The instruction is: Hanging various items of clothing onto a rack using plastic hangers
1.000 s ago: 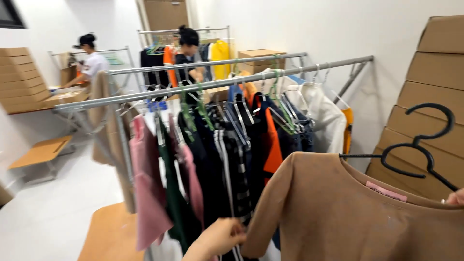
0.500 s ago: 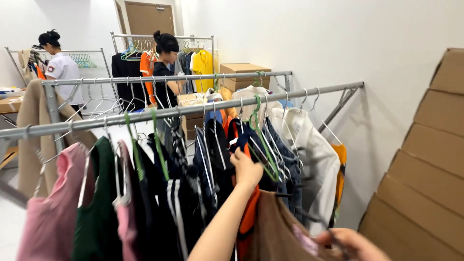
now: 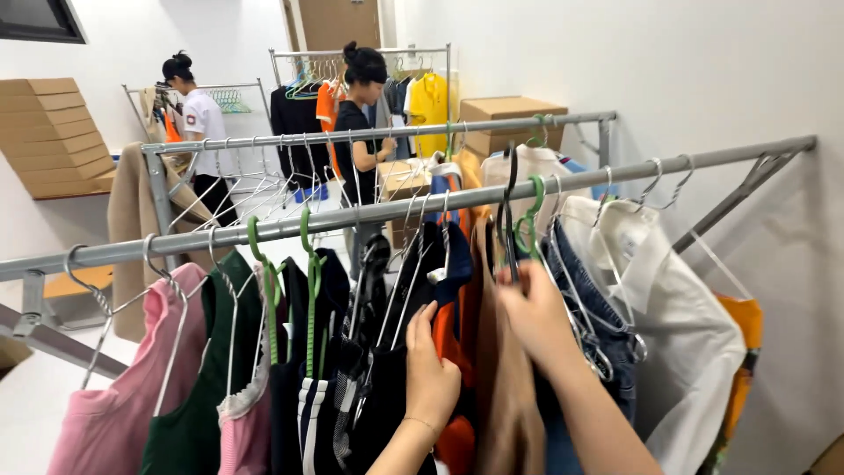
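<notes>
Your right hand [image 3: 536, 312] grips the black hanger [image 3: 508, 220] hooked on the rail [image 3: 396, 211], directly above; your left hand [image 3: 431, 374], open, parts dark garments [image 3: 387, 352] beside it.

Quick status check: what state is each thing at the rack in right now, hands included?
Brown garment: hanging, black hanger hooked on the rail.
Right hand: gripping that hanger's neck.
Left hand: pushing dark garments aside.
White shirt: hanging.
Pink top: hanging.
Rail: crowded.
</notes>
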